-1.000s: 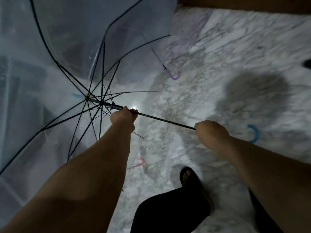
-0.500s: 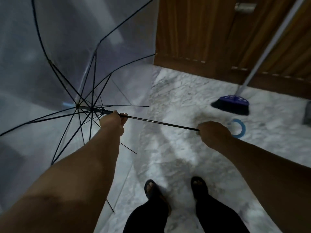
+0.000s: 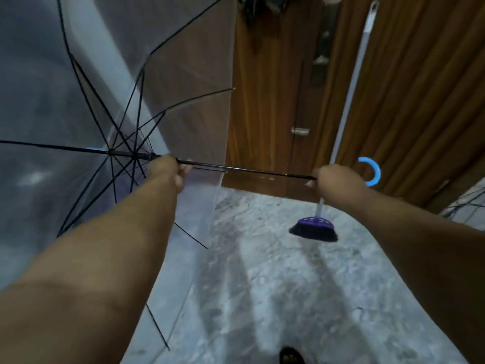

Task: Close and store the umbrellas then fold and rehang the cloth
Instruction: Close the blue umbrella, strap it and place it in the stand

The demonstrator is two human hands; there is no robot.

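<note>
Umbrella (image 3: 78, 101), clear and open, hangs in the air ahead of us with its shaft (image 3: 249, 171) lying nearly level, canopy to our left and blue handle (image 3: 371, 171) to our right. Our left hand (image 3: 168, 170) curls round the shaft just by the ribs' hub, so it is nearer the slider that closing depends on; our right hand (image 3: 334, 178) grips the handle end. We can read no writing anywhere.

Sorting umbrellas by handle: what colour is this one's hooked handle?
Light blue; the hooked handle shows beside the right hand in the head view.
</note>
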